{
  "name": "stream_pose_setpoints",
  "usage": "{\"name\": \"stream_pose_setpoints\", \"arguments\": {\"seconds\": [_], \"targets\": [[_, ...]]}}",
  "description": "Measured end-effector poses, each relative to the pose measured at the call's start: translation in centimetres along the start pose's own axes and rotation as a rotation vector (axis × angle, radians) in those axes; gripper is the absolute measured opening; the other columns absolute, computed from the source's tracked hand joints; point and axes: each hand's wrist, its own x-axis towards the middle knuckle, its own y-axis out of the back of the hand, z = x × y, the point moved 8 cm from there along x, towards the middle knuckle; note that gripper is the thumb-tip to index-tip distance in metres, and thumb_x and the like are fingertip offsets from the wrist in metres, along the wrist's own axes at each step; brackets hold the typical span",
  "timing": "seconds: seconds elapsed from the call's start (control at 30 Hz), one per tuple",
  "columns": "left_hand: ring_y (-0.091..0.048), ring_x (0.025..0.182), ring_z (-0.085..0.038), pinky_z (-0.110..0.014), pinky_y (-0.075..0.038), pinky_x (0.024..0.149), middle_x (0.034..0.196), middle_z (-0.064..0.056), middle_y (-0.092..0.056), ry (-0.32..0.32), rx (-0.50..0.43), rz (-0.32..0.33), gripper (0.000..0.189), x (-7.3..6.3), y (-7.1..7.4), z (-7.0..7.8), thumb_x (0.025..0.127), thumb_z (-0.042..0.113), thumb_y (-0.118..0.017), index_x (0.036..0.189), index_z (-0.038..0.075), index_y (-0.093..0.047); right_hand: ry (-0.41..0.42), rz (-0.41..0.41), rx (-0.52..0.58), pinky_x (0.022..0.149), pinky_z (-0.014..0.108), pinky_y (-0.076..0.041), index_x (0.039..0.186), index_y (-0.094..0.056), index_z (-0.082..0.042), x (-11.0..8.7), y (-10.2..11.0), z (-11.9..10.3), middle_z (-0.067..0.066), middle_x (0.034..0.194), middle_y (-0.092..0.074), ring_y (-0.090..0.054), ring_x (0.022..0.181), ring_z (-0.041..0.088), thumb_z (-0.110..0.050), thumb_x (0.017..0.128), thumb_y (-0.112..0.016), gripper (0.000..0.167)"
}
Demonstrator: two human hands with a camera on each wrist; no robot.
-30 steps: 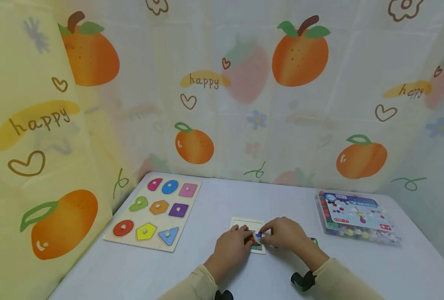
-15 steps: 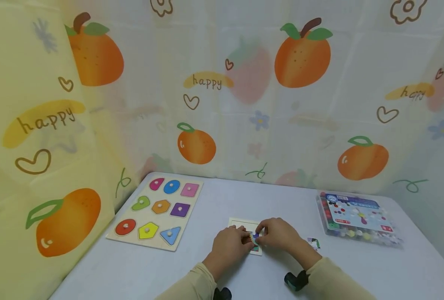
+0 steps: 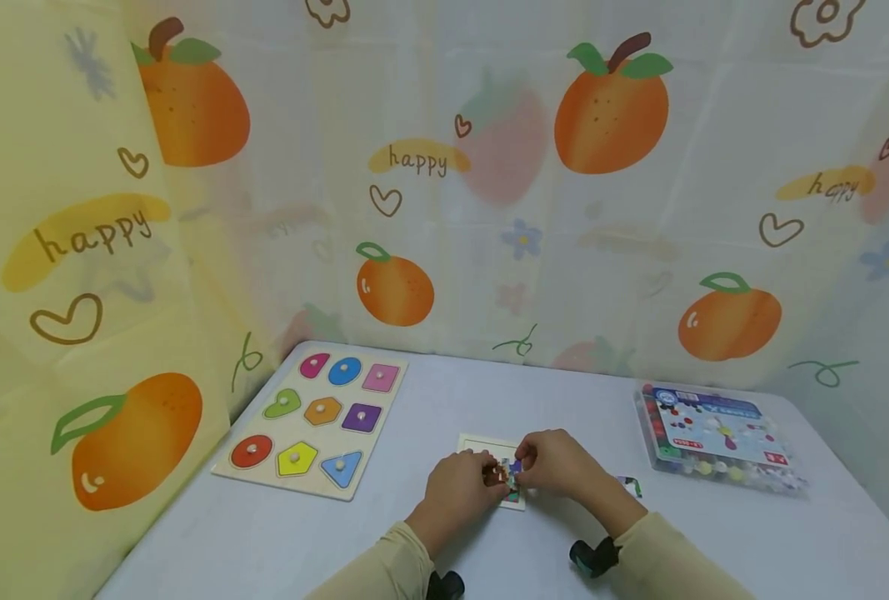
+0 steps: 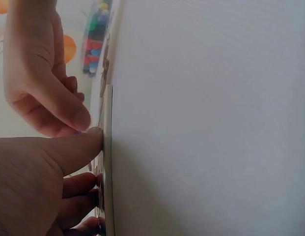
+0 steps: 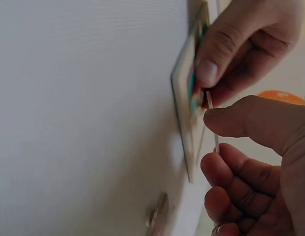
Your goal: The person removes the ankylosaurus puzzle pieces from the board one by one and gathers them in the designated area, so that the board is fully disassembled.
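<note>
A small picture jigsaw puzzle in a pale wooden frame [image 3: 481,442] lies on the table, partly covered by both hands. My left hand [image 3: 455,493] rests on its left side, thumb and fingertips touching the puzzle. Over its right side, my right hand [image 3: 564,468] pinches a thin puzzle piece [image 5: 214,132] between thumb and fingers. That piece stands edge-on just above the frame in the right wrist view, its upper end near the left thumb. Beside the right wrist lies a loose puzzle piece [image 3: 630,486], partly hidden.
A wooden shape board [image 3: 312,433] with knobbed colored shapes lies at the left. A clear plastic box [image 3: 721,437] of colored beads stands at the right. A fruit-print curtain [image 3: 481,275] hangs behind the white table [image 3: 414,408].
Both hands stay over the puzzle. The piece in my right hand was turned and tilted above the frame. My left fingers have shifted slightly on the puzzle, and the head view has moved a little.
</note>
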Motion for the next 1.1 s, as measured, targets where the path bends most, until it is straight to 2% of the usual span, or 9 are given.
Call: {"name": "stream_pose_setpoints", "arguments": {"seconds": [0.13,0.33,0.5,0.6,0.77,0.83,0.9,1.0,1.1], "targets": [[-0.047,0.061,-0.008,-0.027,-0.035,0.053,0.063,0.013,-0.046,0.006,-0.016,-0.007,0.024,-0.1,0.1,0.1,0.081,0.04,-0.079,0.088,0.018,-0.07,-0.05,-0.005,-0.007,0.058,0.03,-0.043,0.082,-0.068,-0.015,-1.2,1.3,1.0,-0.007,0.068,-0.054,-0.049,0.064,0.011,-0.018,0.07,-0.086,0.022],[-0.061,0.076,-0.016,-0.031,-0.044,0.06,0.07,0.011,-0.053,0.027,-0.02,-0.004,0.03,-0.1,0.3,0.1,0.081,0.041,-0.079,0.099,0.017,-0.074,-0.069,-0.075,0.056,0.057,0.029,-0.04,0.083,-0.075,-0.018,-4.5,2.5,3.3,-0.006,0.065,-0.055,-0.049,0.065,0.013,-0.021,0.07,-0.088,0.019],[-0.056,0.07,-0.012,-0.029,-0.042,0.059,0.071,0.011,-0.054,0.024,-0.037,-0.021,0.03,-0.1,0.0,0.0,0.081,0.04,-0.079,0.1,0.016,-0.075,-0.027,-0.112,0.031,0.055,0.027,-0.04,0.083,-0.076,-0.027,-6.5,2.1,4.4,-0.012,0.063,-0.056,-0.049,0.065,0.01,-0.031,0.07,-0.087,0.017],[-0.061,0.077,-0.015,-0.031,-0.044,0.063,0.07,0.012,-0.054,0.025,-0.051,-0.023,0.029,-0.1,-0.1,0.0,0.082,0.038,-0.079,0.1,0.016,-0.074,-0.005,-0.125,0.008,0.054,0.027,-0.039,0.083,-0.078,-0.028,-7.1,1.7,4.6,-0.015,0.062,-0.055,-0.048,0.064,0.008,-0.036,0.07,-0.087,0.018],[-0.065,0.103,-0.026,-0.039,-0.05,0.08,0.079,0.009,-0.063,0.048,-0.069,-0.015,0.031,-0.1,0.1,-0.2,0.082,0.038,-0.078,0.103,0.015,-0.075,0.008,-0.136,-0.03,0.053,0.026,-0.038,0.082,-0.079,-0.025,-7.1,1.4,4.4,-0.015,0.06,-0.054,-0.047,0.06,0.007,-0.035,0.07,-0.088,0.018],[-0.065,0.097,-0.023,-0.037,-0.05,0.077,0.079,0.008,-0.063,0.057,-0.072,-0.018,0.033,-0.2,0.0,-0.4,0.083,0.038,-0.078,0.105,0.014,-0.075,0.003,-0.146,-0.025,0.052,0.026,-0.037,0.08,-0.078,-0.026,-7.0,1.4,4.4,-0.013,0.06,-0.054,-0.047,0.06,0.009,-0.032,0.07,-0.088,0.016],[-0.062,0.081,-0.017,-0.032,-0.048,0.069,0.076,0.009,-0.059,0.052,-0.069,-0.021,0.033,-0.2,0.0,-0.4,0.083,0.038,-0.077,0.106,0.015,-0.075,-0.005,-0.162,-0.003,0.053,0.027,-0.037,0.079,-0.076,-0.026,-6.8,1.3,4.4,-0.011,0.061,-0.054,-0.048,0.06,0.01,-0.03,0.069,-0.089,0.017],[-0.047,0.064,-0.01,-0.028,-0.039,0.058,0.071,0.011,-0.05,0.036,-0.069,-0.039,0.032,-0.3,0.0,-0.4,0.084,0.038,-0.076,0.106,0.014,-0.074,0.003,-0.168,0.07,0.052,0.027,-0.037,0.08,-0.073,-0.023,-6.5,1.5,4.1,-0.008,0.063,-0.055,-0.049,0.06,0.011,-0.028,0.067,-0.09,0.022],[-0.046,0.064,-0.009,-0.028,-0.039,0.058,0.073,0.01,-0.052,0.018,-0.066,-0.059,0.031,-0.3,0.1,-0.3,0.084,0.037,-0.076,0.107,0.016,-0.073,0.016,-0.143,0.12,0.05,0.025,-0.037,0.084,-0.073,-0.019,-5.7,2.1,3.4,-0.006,0.064,-0.055,-0.049,0.059,0.011,-0.028,0.069,-0.09,0.024]]}}
